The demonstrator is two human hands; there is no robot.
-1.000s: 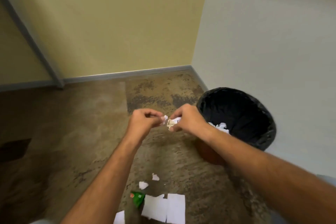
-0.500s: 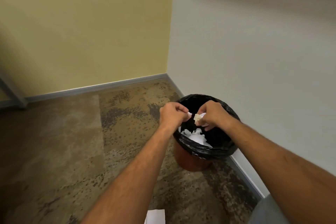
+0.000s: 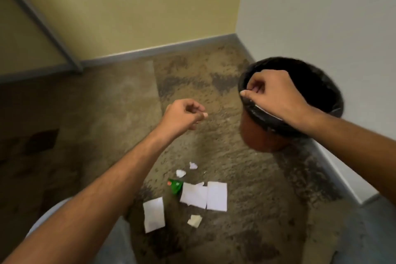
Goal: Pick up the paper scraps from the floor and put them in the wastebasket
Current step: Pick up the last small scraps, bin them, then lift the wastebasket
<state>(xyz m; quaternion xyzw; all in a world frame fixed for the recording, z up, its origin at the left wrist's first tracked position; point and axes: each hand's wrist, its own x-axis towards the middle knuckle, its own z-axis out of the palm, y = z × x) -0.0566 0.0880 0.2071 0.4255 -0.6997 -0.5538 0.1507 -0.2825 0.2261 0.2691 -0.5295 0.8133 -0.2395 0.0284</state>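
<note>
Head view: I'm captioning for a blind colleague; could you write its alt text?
A person's right hand hovers over a black-lined wastebasket, the left hand over the carpet beside it, both with fingers curled and no paper visible in them. White paper scraps and a green item lie on the carpet nearer the person.

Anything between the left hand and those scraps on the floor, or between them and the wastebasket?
Nothing visible does. Open carpet lies between the left hand and the paper scraps; only the right hand hovers over the wastebasket rim.
</note>
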